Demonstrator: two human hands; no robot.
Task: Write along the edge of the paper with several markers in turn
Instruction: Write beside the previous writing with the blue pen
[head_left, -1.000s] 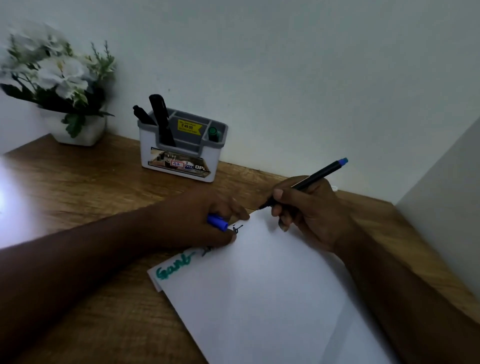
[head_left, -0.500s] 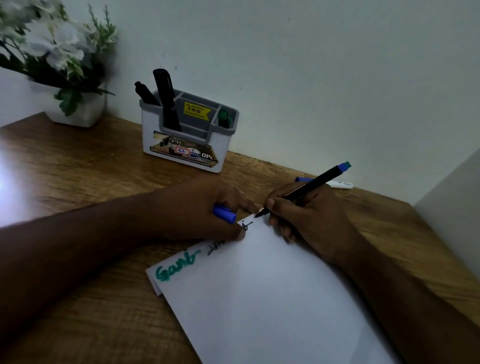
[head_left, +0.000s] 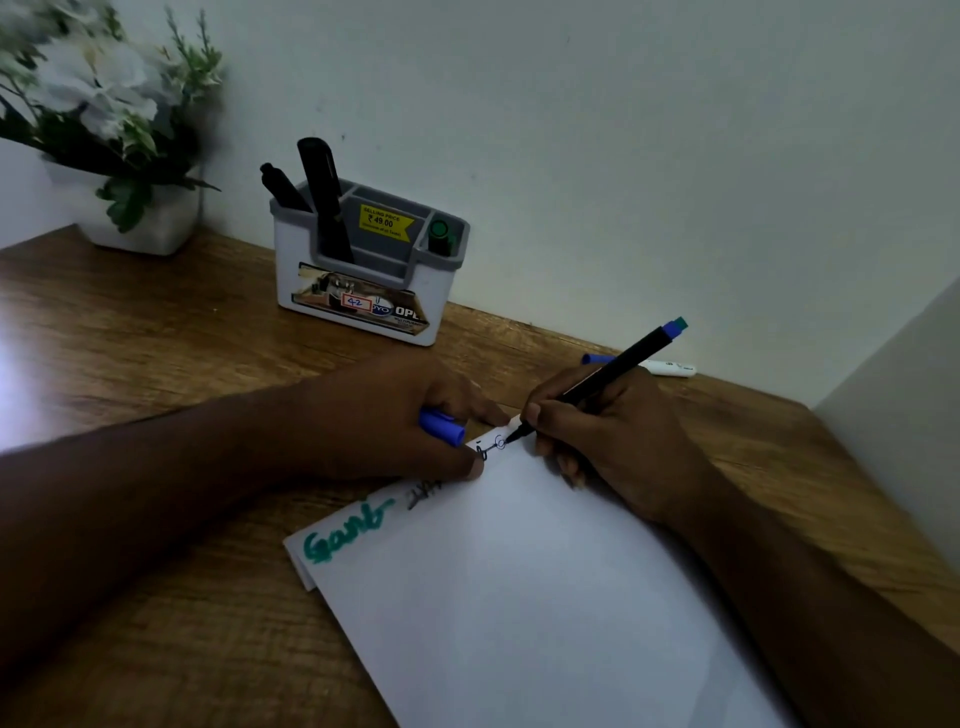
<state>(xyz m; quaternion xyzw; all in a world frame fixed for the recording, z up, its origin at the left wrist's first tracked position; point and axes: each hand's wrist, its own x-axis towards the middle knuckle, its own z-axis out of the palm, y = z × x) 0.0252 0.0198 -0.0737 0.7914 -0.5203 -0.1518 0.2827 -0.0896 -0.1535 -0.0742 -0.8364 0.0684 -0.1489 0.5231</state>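
A white sheet of paper (head_left: 519, 597) lies on the wooden desk (head_left: 156, 364). Green writing (head_left: 343, 535) and thin dark writing (head_left: 423, 493) run along its top edge. My right hand (head_left: 618, 436) grips a black pen with a blue end (head_left: 623, 364), its tip touching the paper near the far corner. My left hand (head_left: 395, 415) presses on the paper's edge and holds a blue pen cap (head_left: 441, 427) in its fingers.
A white and grey pen holder (head_left: 363, 291) stands by the wall with two black markers (head_left: 317, 192) and a green marker (head_left: 440, 236). A white marker with a blue cap (head_left: 660, 366) lies behind my right hand. A white flower pot (head_left: 145, 223) sits far left.
The pen tip has come down from above the paper's corner onto the sheet and made small dark marks. The view has shifted downward slightly, showing the marker by the wall.
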